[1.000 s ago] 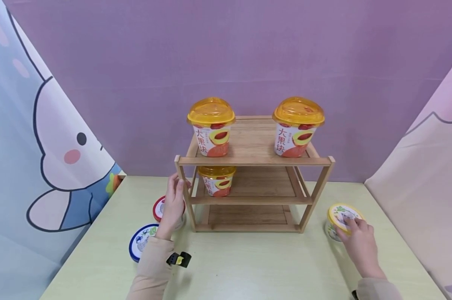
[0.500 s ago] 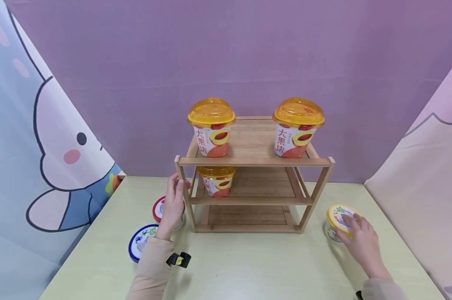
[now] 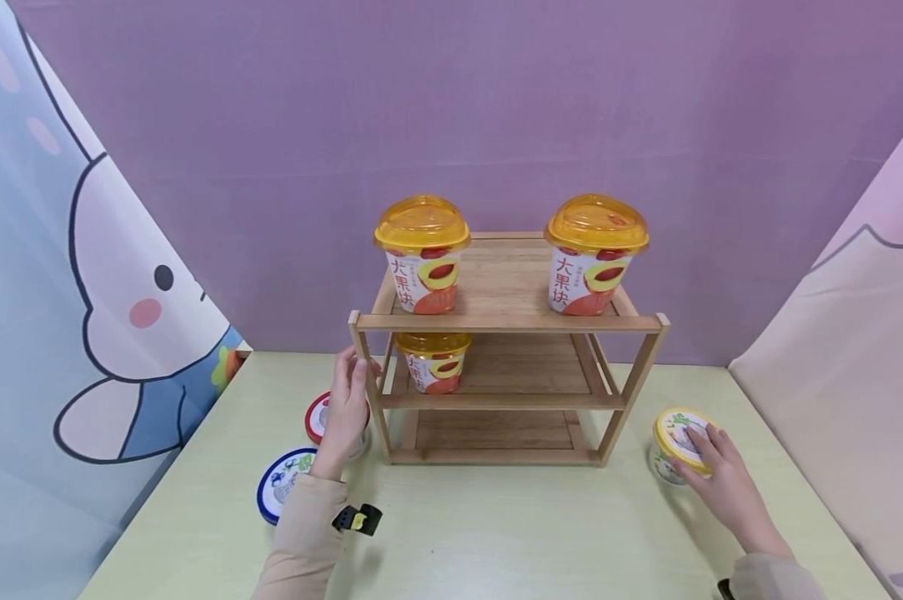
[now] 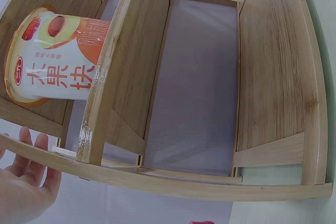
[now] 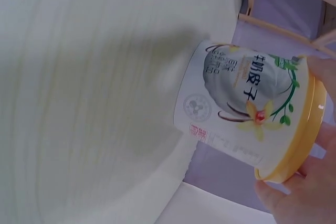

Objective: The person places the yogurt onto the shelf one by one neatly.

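In the head view my left hand (image 3: 343,408) grips the left front post of a three-tier wooden rack (image 3: 496,321), its fingertips reaching around the wood. The left wrist view shows those fingers (image 4: 37,163) behind the post. At the right, my right hand (image 3: 729,492) holds a yogurt cup (image 3: 672,454) with a yellow lid from above. Thumb and fingers span the lid's rim in the right wrist view, where the white cup wall (image 5: 247,98) bears a vanilla flower print. The cup stands upright to the right of the rack.
Two orange-lidded fruit cups, one left (image 3: 424,258) and one right (image 3: 594,258), stand on the top tier; another (image 3: 436,364) sits on the middle tier's left. A red-lidded tub (image 3: 318,417) and a blue-lidded tub (image 3: 278,487) are beside the left arm. Purple cloth (image 3: 451,125) hangs behind.
The right hand and wrist have shifted slightly right around the yellow-lidded yogurt cup, which stays at the same place. The left hand and the rack have not moved.
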The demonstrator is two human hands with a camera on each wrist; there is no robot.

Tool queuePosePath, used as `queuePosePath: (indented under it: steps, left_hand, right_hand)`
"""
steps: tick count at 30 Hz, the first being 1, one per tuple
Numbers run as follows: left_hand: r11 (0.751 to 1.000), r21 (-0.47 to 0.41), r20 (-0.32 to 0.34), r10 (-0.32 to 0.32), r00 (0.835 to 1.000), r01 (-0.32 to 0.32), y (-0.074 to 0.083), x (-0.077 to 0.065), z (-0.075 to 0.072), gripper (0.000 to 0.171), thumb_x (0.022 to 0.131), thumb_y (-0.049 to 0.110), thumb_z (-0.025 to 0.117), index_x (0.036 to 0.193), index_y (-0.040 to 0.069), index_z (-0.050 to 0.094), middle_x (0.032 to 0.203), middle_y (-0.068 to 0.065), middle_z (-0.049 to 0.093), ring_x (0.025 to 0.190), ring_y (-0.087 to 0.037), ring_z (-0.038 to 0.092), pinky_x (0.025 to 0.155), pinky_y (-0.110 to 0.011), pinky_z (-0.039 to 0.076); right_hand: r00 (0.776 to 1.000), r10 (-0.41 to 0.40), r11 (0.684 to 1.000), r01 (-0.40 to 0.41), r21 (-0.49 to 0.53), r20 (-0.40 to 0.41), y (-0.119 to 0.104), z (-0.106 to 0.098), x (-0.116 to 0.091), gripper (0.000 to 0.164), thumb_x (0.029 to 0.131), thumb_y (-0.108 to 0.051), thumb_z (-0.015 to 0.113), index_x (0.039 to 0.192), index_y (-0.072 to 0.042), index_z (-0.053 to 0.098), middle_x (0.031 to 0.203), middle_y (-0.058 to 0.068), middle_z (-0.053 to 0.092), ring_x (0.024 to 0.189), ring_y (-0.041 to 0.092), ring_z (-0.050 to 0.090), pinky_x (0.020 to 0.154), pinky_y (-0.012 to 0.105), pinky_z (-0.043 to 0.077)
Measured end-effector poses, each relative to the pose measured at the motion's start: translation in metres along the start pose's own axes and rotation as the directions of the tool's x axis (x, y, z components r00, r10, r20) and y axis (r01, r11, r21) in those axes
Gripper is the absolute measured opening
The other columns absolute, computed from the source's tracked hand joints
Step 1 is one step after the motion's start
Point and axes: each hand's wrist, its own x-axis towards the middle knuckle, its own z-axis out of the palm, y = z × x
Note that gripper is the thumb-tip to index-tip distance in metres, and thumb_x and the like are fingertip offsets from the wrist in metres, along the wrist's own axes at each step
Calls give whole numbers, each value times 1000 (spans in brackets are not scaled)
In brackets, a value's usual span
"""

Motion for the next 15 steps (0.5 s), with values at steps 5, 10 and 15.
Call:
queuePosePath:
  steps: [5,10,15]
  left_hand:
    - [1000,-7,-3,10,1000,-10,-7,2,-1,33,97,18,30,127,4,30,103,-28,43,105,-39,43,88,-57,35]
    - [999,6,-4,39,999,-39,-21,6,-2,36,97,26,31,127,7,31,103,-26,44,104,-37,45,86,-57,36]
    - [998,5,-20,57,998,-57,-25,8,-2,36,97,26,31,126,6,32,101,-27,44,102,-38,45,85,-56,37]
  right_hand:
    - [999,28,999,-28,-28,-26,-6,0,-1,53,78,-20,66,119,9,46,122,40,31,113,56,27,81,67,27]
    - [997,60,997,-62,-52,-41,-9,3,0,54,80,-21,64,121,9,44,123,40,30,112,56,28,84,65,25]
    - [993,51,994,-61,-90,-104,-10,9,0,53,78,-20,67,118,8,47,120,40,33,108,56,32,84,64,28]
